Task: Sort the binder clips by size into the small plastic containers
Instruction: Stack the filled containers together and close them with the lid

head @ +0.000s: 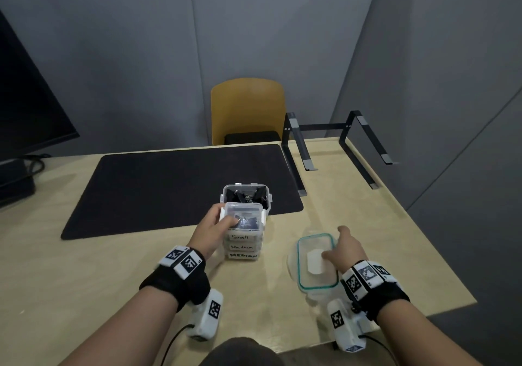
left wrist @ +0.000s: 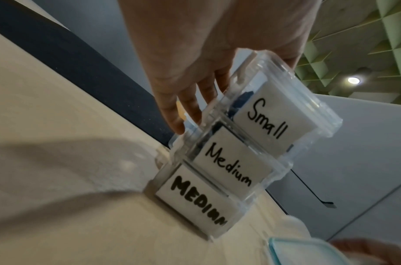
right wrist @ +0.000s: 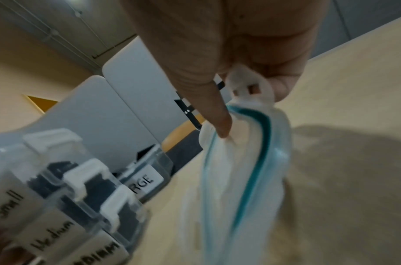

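Three small clear containers stand stacked on the table, labelled Small [head: 242,216] [left wrist: 269,116], Medium [head: 242,247] [left wrist: 231,166] and MEDIUM [head: 243,256] [left wrist: 199,202]; dark binder clips show through their walls. My left hand [head: 224,218] [left wrist: 194,80] grips the Small container, thumb over its lid and fingers down its far left side. Just behind the stack an open container marked LARGE [head: 246,194] [right wrist: 147,179] holds black clips. My right hand [head: 337,244] [right wrist: 249,100] pinches a clear lid with a teal seal [head: 316,276] [right wrist: 240,170] at its tab, right of the stack.
A black mat [head: 180,185] covers the table's middle behind the containers. A black laptop stand [head: 339,145] sits at the back right, a yellow chair [head: 248,111] beyond the table, a dark monitor [head: 28,97] at the left. The table's right edge [head: 440,252] runs close to the lid.
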Demonstrator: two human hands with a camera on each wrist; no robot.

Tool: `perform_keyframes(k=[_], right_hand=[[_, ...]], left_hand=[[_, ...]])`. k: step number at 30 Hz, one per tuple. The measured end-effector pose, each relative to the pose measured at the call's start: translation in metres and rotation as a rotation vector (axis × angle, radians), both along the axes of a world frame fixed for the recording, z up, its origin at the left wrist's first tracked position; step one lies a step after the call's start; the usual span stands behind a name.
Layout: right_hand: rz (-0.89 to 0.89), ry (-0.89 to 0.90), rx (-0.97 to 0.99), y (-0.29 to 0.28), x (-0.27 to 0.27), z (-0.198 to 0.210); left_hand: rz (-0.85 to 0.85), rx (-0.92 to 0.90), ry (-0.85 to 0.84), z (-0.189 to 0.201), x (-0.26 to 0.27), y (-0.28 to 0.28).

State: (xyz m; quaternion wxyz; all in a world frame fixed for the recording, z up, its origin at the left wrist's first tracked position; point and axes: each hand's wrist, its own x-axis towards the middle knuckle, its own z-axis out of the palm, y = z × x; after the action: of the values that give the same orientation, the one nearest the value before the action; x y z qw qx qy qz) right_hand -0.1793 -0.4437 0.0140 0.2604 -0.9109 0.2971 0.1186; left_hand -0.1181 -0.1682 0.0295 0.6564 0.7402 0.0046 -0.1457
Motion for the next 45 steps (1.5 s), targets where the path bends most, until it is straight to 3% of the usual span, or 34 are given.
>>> perform_keyframes(k=[10, 19, 27, 34, 40, 45], right_hand=[[0.125, -0.244, -0.004, 0.023, 0.065, 0.038], [0.145, -0.289, -0.022, 0.047, 0.111, 0.049], [0.307, -0.392, 0.019, 0.073, 0.135, 0.051], [0.372, -0.355, 0.193, 0.082, 0.143, 0.042], [0.493, -0.278, 0.226, 0.090, 0.141, 0.041], [0.578, -0.239, 0.212, 0.092, 0.140, 0.041]], left_hand=[[-0.123, 0.019, 0.044, 0.000, 0.021, 0.016], [0.038, 0.236, 0.063, -0.015, 0.070, 0.032], [-0.120, 0.249, 0.130, -0.028, 0.097, 0.010], [-0.195, 0.402, 0.110, -0.043, 0.113, -0.003], [-0.143, 0.374, 0.084, -0.052, 0.114, -0.004], [-0.113, 0.146, 0.193, -0.057, 0.116, 0.005]])
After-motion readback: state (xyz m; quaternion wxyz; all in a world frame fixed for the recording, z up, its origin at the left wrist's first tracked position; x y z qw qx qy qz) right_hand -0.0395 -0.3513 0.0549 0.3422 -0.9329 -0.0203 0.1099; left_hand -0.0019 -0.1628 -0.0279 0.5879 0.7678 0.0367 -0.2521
